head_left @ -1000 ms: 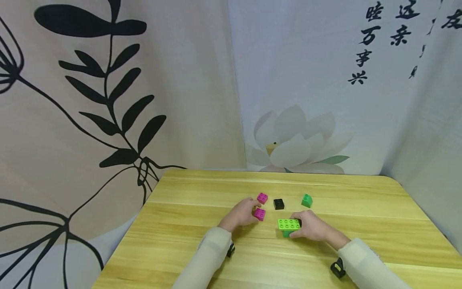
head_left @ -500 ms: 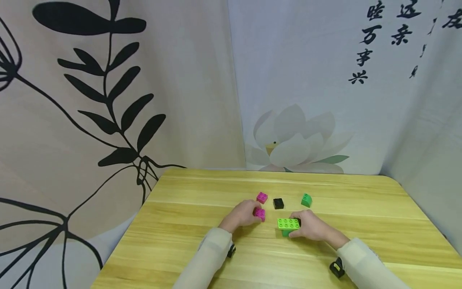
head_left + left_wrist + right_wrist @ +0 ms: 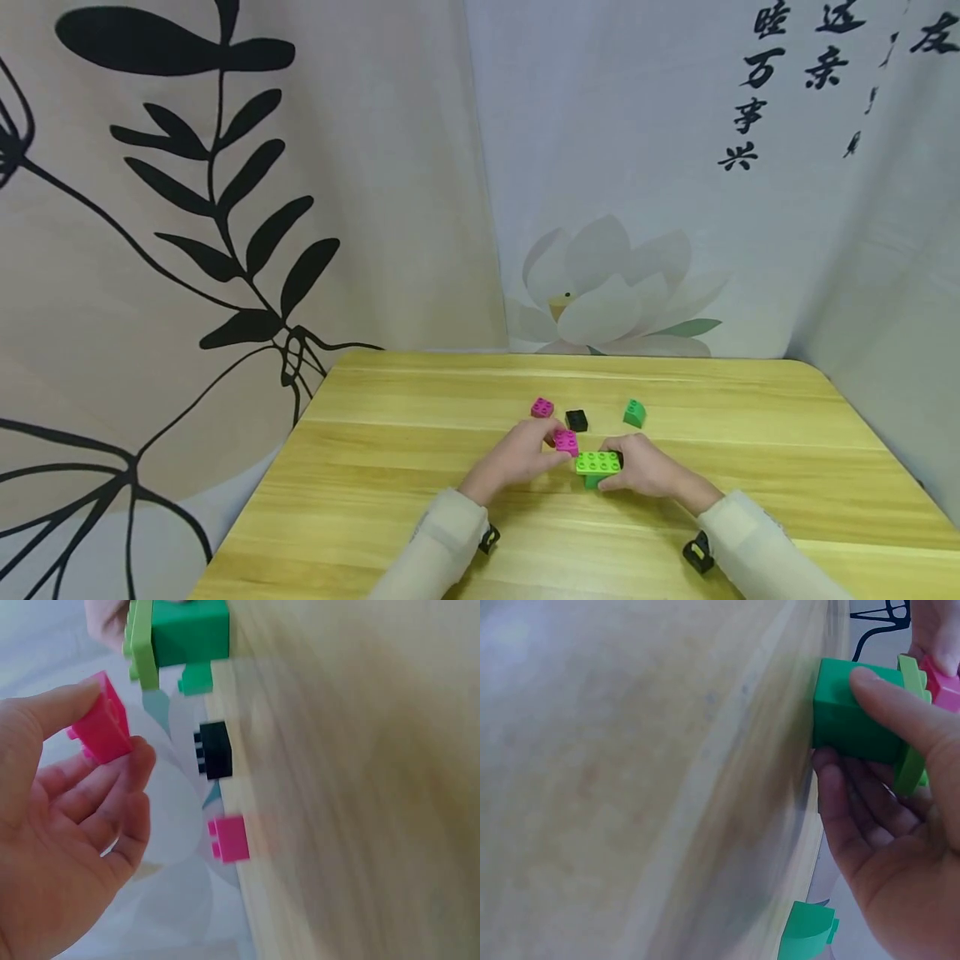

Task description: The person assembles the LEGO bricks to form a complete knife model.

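Note:
My left hand [image 3: 521, 454] pinches a pink toy building brick [image 3: 566, 443] between thumb and fingers. In the left wrist view that pink brick [image 3: 109, 724] is raised off the table, its studs turned toward the palm side. My right hand [image 3: 648, 469] grips a stack: a flat lime-green brick [image 3: 597, 463] with two rows of studs on top of a darker green block [image 3: 855, 712]. The thumb lies along one side of the green block and the fingers along the other. The held pink brick is just left of the lime brick in the head view.
Behind the hands on the wooden table [image 3: 420, 392] are another pink brick [image 3: 542, 407], a black brick [image 3: 577, 420] and a small green brick [image 3: 634, 413] with a curved side. Printed curtains [image 3: 405, 208] hang behind the table's far edge.
My left hand has lifted the nearer pink brick and carried it right, close to the lime-and-green stack. The right hand stays in place, holding the stack.

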Demonstrator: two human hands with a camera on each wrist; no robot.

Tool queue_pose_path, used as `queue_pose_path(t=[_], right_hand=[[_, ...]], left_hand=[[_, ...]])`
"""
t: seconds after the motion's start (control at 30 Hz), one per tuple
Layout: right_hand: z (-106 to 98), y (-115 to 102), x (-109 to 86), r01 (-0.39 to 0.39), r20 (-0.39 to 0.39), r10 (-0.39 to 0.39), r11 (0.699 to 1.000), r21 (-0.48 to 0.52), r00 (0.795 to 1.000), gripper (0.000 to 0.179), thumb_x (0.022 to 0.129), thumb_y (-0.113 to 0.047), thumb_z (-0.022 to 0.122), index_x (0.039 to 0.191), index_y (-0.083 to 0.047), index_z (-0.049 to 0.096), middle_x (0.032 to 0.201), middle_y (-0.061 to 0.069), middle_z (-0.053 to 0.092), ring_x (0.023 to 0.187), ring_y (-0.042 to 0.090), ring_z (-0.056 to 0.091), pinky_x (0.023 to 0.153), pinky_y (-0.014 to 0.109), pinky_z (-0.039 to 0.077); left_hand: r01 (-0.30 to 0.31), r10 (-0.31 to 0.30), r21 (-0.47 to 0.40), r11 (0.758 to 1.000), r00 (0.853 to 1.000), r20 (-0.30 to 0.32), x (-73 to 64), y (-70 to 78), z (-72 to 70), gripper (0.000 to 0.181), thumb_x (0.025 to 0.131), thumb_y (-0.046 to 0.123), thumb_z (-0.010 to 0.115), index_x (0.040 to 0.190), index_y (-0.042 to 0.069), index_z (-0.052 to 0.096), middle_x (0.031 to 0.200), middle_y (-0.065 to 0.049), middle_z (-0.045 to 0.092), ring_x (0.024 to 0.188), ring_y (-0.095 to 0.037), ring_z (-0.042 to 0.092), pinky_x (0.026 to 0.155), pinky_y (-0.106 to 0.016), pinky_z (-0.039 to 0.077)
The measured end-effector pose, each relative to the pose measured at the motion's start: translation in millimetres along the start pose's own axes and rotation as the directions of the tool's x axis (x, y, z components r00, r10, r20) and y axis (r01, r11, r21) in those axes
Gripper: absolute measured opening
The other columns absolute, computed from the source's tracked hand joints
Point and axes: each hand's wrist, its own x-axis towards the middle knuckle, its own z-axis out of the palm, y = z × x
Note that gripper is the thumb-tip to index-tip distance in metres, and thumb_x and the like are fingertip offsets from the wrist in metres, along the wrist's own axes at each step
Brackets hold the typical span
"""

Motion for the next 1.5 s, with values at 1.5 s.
queue_pose_path(t=[1.5], right_hand=[[-1.0, -0.5, -0.3, 0.055, -0.007, -0.055, 0.998, 0.039, 0.998, 0.03, 0.071, -0.023, 0.084, 0.093, -0.012, 0.066, 0.08, -0.012, 0.062, 0.07, 0.004, 0.055, 0.063, 0.023, 0.048]], left_hand=[[-0.129, 0.131, 0.255, 0.958, 0.991, 0.009, 13.9, 26.8, 23.7, 0.04, 0.085, 0.042, 0.068, 0.116, 0.017, 0.067, 0.102, 0.011, 0.066, 0.085, 0.0, 0.053, 0.075, -0.015, 0.043]])
